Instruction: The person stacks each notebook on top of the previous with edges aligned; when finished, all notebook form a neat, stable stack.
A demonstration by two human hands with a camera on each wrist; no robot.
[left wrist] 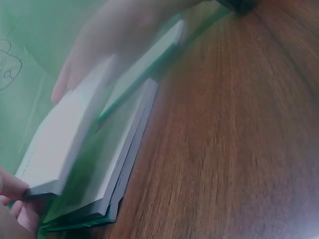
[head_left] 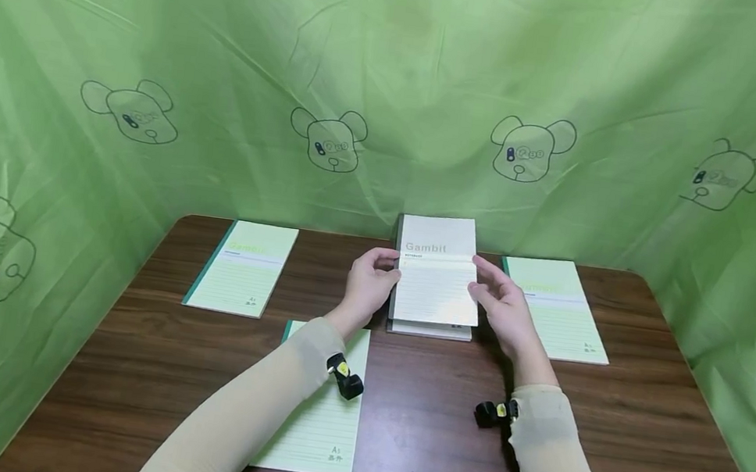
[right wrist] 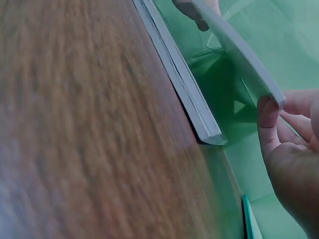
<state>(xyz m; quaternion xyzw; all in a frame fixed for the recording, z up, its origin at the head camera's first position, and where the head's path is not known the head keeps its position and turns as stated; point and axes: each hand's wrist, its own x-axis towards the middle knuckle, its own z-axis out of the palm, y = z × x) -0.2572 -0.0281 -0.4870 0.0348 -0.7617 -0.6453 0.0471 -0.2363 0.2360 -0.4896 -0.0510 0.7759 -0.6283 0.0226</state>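
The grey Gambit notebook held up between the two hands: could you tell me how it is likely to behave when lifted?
The Gambit notebook looks thin with a soft cover, so it would probably flex a little. Left hand and right hand pinch only its side edges, which suggests it is light. Its smooth cover might slide easily over the stack beneath.

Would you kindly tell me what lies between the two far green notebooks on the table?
In the head view, the grey Gambit stack lies there, with both hands holding its top notebook raised.
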